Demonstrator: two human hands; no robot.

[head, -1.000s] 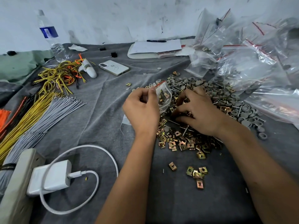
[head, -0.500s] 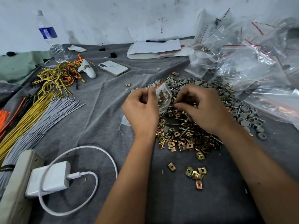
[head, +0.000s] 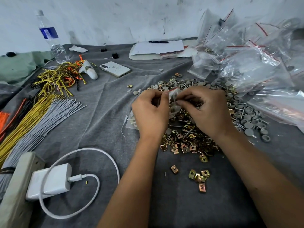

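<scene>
A small clear zip bag (head: pixel 173 97) with a red seal strip is held up over a pile of brass-coloured square clip nuts (head: pixel 185 142). My left hand (head: pixel 150 112) pinches the bag's left side near its mouth. My right hand (head: pixel 209 109) has its fingertips pinched at the bag's right edge; whether a nut is between them is hidden. Some nuts show through the bag. Grey round caps and screws (head: pixel 246 116) lie heaped behind and right of the nuts. A few stray nuts (head: pixel 199 177) lie nearer me.
Piled clear zip bags (head: pixel 256 63) fill the right. Bundles of grey, yellow and orange wires (head: pixel 41 112) lie left. A charger with white cable (head: pixel 52 180) and power strip (head: pixel 18 186) sit front left. A phone (head: pixel 115 69), water bottle (head: pixel 52 38) and notepad with pen (head: pixel 156 48) are at the back.
My right hand has lifted off the nut pile and come up to the bag's mouth. My left hand still holds the bag in about the same place.
</scene>
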